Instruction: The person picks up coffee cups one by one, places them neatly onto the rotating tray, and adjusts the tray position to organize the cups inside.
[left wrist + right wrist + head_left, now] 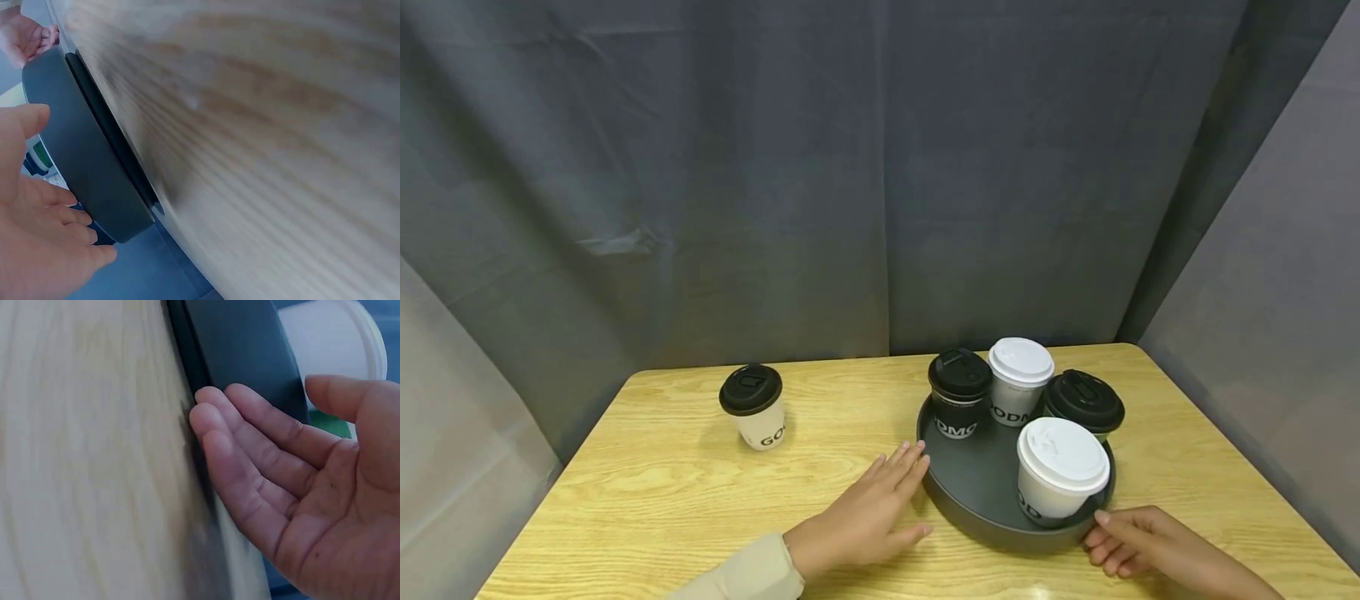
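A round dark grey tray (966, 475) with a raised rim sits on the right half of the table. Standing in it are a black paper coffee cup (958, 404), a white-lidded cup (1018, 379), a black-lidded cup (1084, 404) and a larger white-lidded cup (1062, 467) at the front. My left hand (868, 517) is at the tray's left side, fingers straight with the tips right at the rim. At the front right, my right hand (1142, 542) has its loosely bent fingers against the outer wall (244, 344), thumb near the rim.
On the left part of the wooden table (647, 492) stands a white coffee cup (760, 417) with a black lid. Grey curtains (790, 183) close off the back and both sides. A thin dark base (103, 112) shows beneath the tray.
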